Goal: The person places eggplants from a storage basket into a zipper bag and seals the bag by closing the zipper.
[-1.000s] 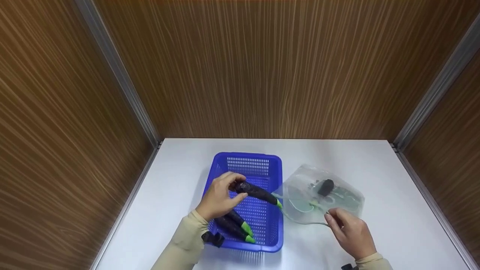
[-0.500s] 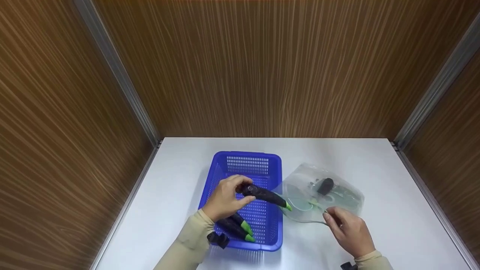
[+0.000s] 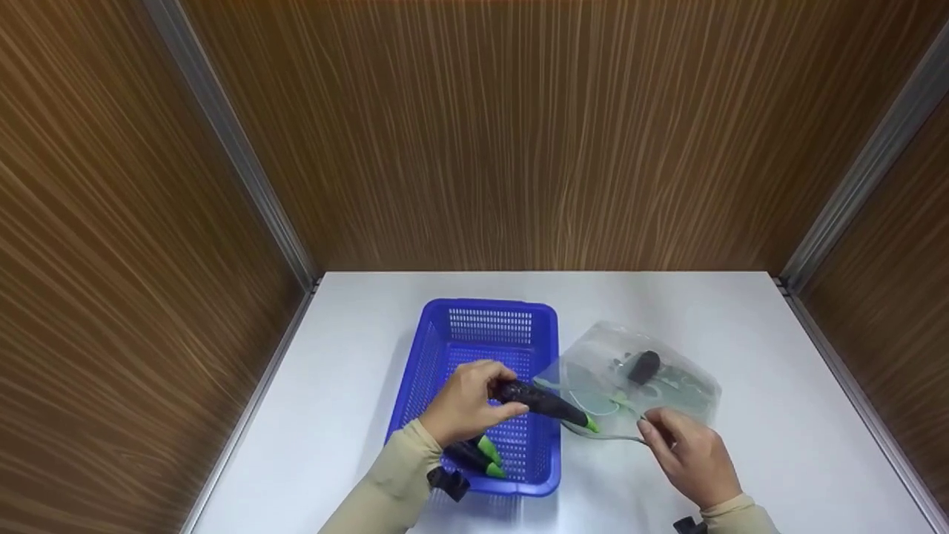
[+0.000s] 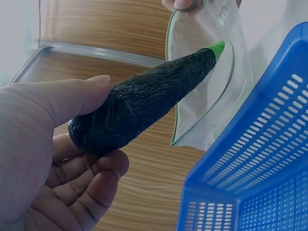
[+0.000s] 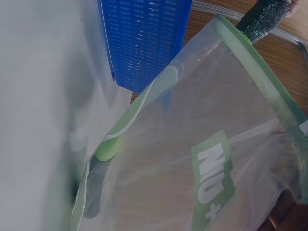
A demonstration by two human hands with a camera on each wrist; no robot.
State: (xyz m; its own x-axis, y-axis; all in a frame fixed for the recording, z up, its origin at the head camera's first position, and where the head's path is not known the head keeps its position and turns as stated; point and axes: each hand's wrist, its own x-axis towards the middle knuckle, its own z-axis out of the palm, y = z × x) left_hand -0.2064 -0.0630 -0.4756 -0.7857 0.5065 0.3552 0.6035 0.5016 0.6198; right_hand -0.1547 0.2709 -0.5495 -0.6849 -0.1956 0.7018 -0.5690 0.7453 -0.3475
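Note:
My left hand (image 3: 468, 400) grips a dark eggplant (image 3: 547, 403) by its thick end, thumb on one side and fingers on the other. Its green tip points right and overlaps the mouth of a clear zip bag (image 3: 593, 352) in the head view. In the left wrist view the eggplant (image 4: 144, 101) leads with its tip between the bag's two green-edged sides. My right hand (image 3: 691, 454) pinches the near edge of the bag's mouth, which stands parted. Inside the bag lies another eggplant (image 3: 643, 368), whose green end shows through the plastic in the right wrist view.
A blue perforated basket (image 3: 546, 330) stands left of the bag, under my left hand. More eggplants (image 3: 472, 457) lie at its near end, partly covered by my wrist. Wood-patterned panels (image 3: 549, 133) enclose the white table (image 3: 356, 319) at the back and sides.
My left hand has carried the eggplant to the right and toward me, bringing its green tip from the basket's rim to over the bag's mouth. My right hand stays nearly still.

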